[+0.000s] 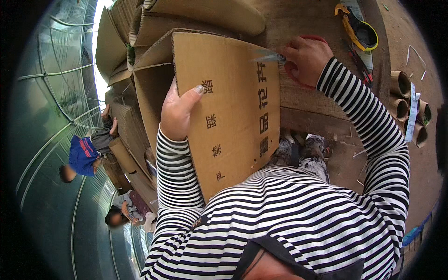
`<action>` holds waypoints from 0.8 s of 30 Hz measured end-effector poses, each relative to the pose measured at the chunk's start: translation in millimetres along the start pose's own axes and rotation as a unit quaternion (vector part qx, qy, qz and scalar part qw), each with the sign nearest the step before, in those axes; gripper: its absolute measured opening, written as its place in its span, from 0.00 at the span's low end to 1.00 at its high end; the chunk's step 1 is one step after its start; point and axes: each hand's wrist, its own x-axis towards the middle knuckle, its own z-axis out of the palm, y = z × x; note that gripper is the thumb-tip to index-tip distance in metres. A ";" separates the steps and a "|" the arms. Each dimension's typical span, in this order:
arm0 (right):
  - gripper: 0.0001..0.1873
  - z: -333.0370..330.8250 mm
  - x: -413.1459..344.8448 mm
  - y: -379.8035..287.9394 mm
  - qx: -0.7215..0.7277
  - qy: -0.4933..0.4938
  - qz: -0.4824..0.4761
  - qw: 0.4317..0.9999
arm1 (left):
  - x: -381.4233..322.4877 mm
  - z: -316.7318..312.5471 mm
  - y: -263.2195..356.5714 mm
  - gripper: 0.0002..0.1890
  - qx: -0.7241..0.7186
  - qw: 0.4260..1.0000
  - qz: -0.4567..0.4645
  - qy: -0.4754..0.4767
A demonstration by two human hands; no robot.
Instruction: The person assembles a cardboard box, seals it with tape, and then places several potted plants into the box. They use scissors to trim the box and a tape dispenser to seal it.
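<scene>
A tan corrugated cardboard box with dark printed writing leans against my body. My left hand grips its left edge, the thumb on the printed face and the fingers hidden behind. In my right hand is a pair of scissors with red handles; the blades lie across the upper right part of the cardboard. Blur hides whether the blades are parted. Behind the printed panel, further cardboard flaps stand at an angle.
A yellow-and-black tape dispenser and a red-and-black tool lie on the wooden table. Rolled cardboard is at the top. Cardboard tubes sit at the right. Two people are beyond stacked cardboard at left.
</scene>
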 end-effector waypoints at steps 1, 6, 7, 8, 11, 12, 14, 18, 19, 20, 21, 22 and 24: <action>0.28 -2.6 0.5 1.1 -0.006 -0.011 -0.009 1.000 | -0.7 1.2 1.3 0.26 -0.002 1.000 -0.004 0.002; 0.27 -9.4 -4.5 1.0 -0.009 0.000 -0.041 0.999 | -0.9 2.8 1.6 0.25 0.014 1.000 -0.003 0.016; 0.27 -8.8 -7.6 -1.2 -0.006 0.007 -0.040 0.999 | -0.4 2.4 2.0 0.25 0.011 1.000 -0.005 0.013; 0.27 -8.7 -11.2 -3.5 -0.002 0.013 -0.038 0.999 | -0.7 2.5 2.2 0.25 0.007 1.000 -0.007 0.011; 0.27 -13.1 -22.4 -12.3 0.019 0.008 -0.029 0.999 | -1.1 3.8 4.0 0.25 0.021 0.999 -0.018 0.039; 0.27 -9.6 -30.6 -12.7 0.025 0.008 -0.043 0.999 | -1.2 2.2 2.7 0.24 0.013 0.999 -0.020 0.035; 0.27 -1.4 -51.6 -12.1 0.038 0.010 -0.072 0.997 | -0.2 -1.6 0.2 0.23 -0.002 0.999 -0.023 0.028; 0.28 -4.0 -64.8 -37.4 0.072 -0.085 -0.019 0.994 | -3.0 9.1 5.0 0.22 -0.020 0.999 -0.018 0.018; 0.20 7.2 -67.8 -36.9 0.082 0.012 -0.050 0.995 | -2.0 9.1 5.6 0.22 -0.018 1.000 -0.020 0.016; 0.21 8.3 -67.9 -38.9 0.077 0.010 -0.052 0.996 | -1.1 9.2 6.2 0.22 -0.017 1.000 -0.021 0.014; 0.21 8.6 -67.9 -42.0 0.074 0.006 -0.057 0.996 | -1.7 9.4 6.2 0.22 -0.015 1.000 -0.021 0.016; 0.21 8.8 -67.4 -44.8 0.070 0.003 -0.061 0.996 | -2.2 9.5 6.1 0.22 -0.013 1.000 -0.021 0.019; 0.22 9.2 -65.2 -47.9 0.068 0.006 -0.067 0.995 | -2.8 10.9 5.9 0.22 -0.002 1.000 -0.013 0.024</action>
